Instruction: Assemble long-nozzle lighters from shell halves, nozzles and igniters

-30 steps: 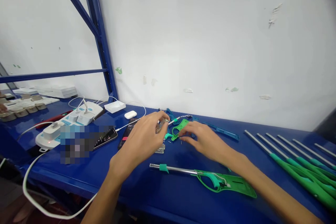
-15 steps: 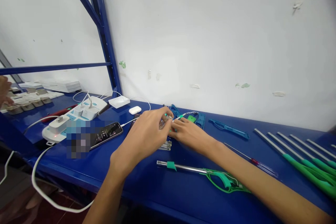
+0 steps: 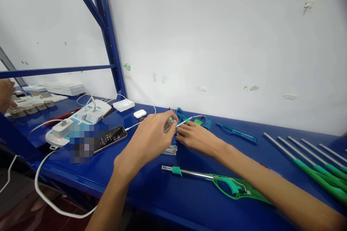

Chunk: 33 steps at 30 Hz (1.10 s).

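Observation:
My left hand [image 3: 150, 133] is closed in a pinch on a small clear, shiny object [image 3: 168, 125] with a bit of green at its top. My right hand [image 3: 199, 137] lies just to the right, its fingers curled against a thin white rod [image 3: 184, 122] with green tape on it. The rod's near end runs to the left fingertips. Behind the hands lie blue plastic shell pieces [image 3: 208, 123] and a green part [image 3: 198, 122] with wires. Several metal tubes [image 3: 171, 149] lie below the left fingers. A green long-necked lighter [image 3: 230, 186], its handle open, lies in front.
Several green lighters [image 3: 311, 173] lie at the right. A blue shell half [image 3: 237, 133] rests near the wall. My right forearm mostly hides a screwdriver [image 3: 267, 167]. At the left are a phone [image 3: 111, 139], a power strip [image 3: 58, 137] with cables, and another person's hand [image 3: 7, 94].
My right fingers have shifted slightly, leaving more of the white rod in sight. My right forearm now covers most of the screwdriver. The left hand keeps its pinch.

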{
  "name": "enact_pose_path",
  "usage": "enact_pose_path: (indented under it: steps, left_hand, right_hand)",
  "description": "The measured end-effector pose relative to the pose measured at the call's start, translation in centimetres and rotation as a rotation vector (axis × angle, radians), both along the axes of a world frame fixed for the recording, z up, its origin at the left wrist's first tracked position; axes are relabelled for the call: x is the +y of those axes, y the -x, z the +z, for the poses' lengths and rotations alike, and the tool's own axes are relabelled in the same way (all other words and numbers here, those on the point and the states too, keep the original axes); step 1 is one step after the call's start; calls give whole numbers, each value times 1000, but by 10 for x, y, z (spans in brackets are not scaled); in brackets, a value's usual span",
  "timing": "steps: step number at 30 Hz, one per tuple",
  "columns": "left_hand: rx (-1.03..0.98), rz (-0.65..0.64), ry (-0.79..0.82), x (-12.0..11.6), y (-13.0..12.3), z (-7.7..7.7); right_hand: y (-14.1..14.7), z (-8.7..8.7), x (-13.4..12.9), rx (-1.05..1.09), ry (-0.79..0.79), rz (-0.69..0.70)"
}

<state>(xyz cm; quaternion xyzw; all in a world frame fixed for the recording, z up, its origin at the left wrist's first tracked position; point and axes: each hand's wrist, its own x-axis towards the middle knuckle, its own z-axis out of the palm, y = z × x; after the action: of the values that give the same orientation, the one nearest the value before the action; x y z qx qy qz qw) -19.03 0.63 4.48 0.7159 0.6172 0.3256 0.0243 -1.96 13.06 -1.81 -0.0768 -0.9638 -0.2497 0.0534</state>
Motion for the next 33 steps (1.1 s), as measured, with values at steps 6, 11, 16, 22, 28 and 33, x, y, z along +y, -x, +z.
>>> enact_pose_path:
  steps: [6,11,16,22,28,33]
  left_hand:
    - [-2,-2,10,-1,-2,-1]
    - [6,-9,24,1,-4,-2]
    - [19,-26,28,3,-4,-2]
    - [18,-24,24,4,0,-5]
    - [22,-23,24,4,3,-6]
    - [34,-19,37,3,0,-5]
  right_hand:
    - [-24,10,-3,117,90,-93]
    - [-18,10,-7,138,179,-117]
    - [0,6,-7,105,270,-71]
    - [-1,3,-4,164,400,-112]
    - [-8,6,-2,296,650,-175]
    - [-20,12,-9,488,1017,-246]
